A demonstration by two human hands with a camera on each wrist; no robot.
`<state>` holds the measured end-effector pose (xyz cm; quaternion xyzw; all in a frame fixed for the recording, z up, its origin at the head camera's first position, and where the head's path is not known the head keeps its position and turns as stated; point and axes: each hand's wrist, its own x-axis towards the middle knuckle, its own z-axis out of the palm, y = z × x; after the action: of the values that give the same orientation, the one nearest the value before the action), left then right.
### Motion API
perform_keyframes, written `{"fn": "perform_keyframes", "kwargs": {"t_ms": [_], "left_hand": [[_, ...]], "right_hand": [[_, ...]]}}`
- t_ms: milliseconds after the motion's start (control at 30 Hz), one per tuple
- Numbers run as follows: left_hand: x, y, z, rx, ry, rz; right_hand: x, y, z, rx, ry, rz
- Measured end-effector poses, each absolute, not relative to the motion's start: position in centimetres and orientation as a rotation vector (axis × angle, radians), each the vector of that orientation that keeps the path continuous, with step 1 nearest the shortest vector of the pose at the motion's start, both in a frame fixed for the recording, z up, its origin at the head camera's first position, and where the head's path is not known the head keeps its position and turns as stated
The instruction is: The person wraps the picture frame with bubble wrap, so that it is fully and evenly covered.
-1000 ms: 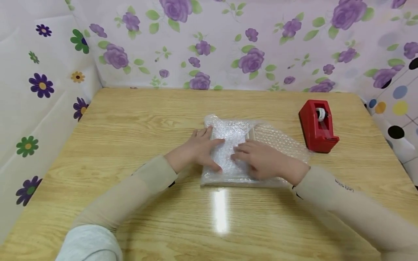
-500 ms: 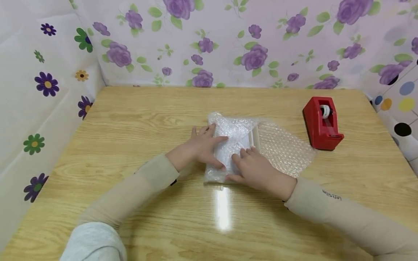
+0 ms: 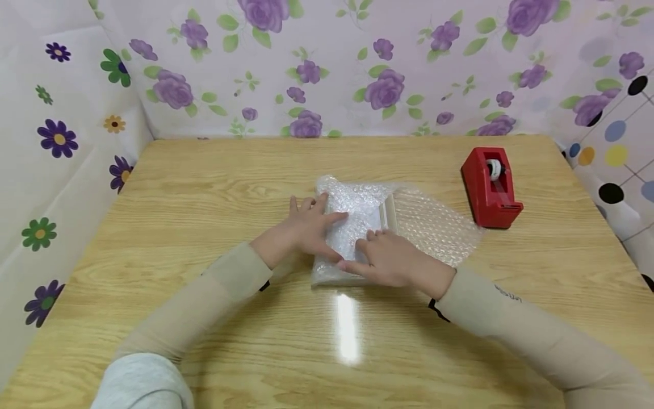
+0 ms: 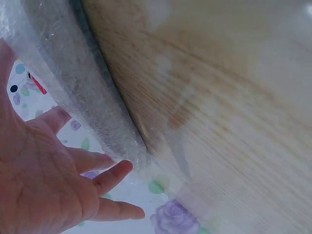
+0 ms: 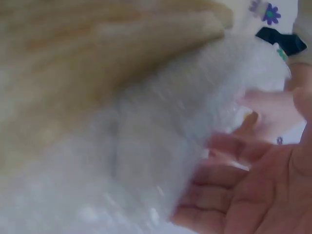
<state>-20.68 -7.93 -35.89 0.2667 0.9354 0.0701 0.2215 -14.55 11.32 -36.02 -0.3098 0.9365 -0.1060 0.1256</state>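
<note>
Purple-rose sheeting (image 3: 230,88) is hanging behind a wood-grain tabletop (image 3: 409,352), where a pale picture frame (image 3: 389,211) is lying flat, partly covered by bubble wrap (image 3: 352,199). Out to the frame's right, the wrap's loose flap (image 3: 434,227) is spreading across the table, so the covering's long axis is running sideways, and the right hand (image 3: 390,258) is lying nearer that flap. At the frame's left edge, the left hand (image 3: 306,230) is resting with fingers splayed on the wrap. Over the frame's near right part, the right hand is touching the wrap, thumb pointing leftward; whether its fingers are pinching anything, I cannot tell. Farther right of the frame, a red tape dispenser (image 3: 477,187) is standing upright.
</note>
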Motion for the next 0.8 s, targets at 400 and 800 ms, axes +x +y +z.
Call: {"fn": "perform_keyframes", "kwargs": {"t_ms": [400, 800], "left_hand": [[-21.7, -7.8, -36.1, 0.771, 2.609, 0.142], [-24.3, -9.3, -37.4, 0.897, 2.656, 0.396]], "right_hand": [[-14.1, 11.0, -37.3, -0.862, 2.893, -0.263], [-14.0, 10.7, -36.9, -0.753, 2.824, -0.251]]}}
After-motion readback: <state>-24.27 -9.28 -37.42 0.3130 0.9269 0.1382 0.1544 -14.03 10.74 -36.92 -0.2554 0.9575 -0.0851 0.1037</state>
